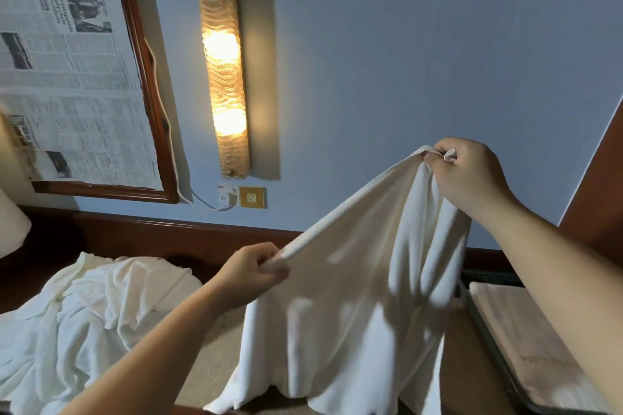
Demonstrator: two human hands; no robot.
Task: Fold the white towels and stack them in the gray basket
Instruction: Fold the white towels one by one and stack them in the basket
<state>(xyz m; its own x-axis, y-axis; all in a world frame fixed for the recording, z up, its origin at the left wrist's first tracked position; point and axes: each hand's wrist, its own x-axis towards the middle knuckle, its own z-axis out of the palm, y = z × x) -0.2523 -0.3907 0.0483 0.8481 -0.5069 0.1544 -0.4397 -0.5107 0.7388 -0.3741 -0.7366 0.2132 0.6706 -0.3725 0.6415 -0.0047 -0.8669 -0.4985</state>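
While the left hand [251,271] grips the white towel's [350,307] edge, the right hand [467,172] pinches its corner at two o'clock.

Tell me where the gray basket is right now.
In the head view the gray basket sits at the lower right, beside the held towel, under the right forearm, with a folded towel inside.

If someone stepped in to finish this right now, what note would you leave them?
Left hand grips one top edge of a white towel; right hand pinches its other corner, held higher. The towel hangs unfolded between them.
Crumpled towels lie in a pile at left, not folded.
Gray basket sits at right with a folded towel inside.
Left to do: fold the held towel, stack it, then work through the pile.
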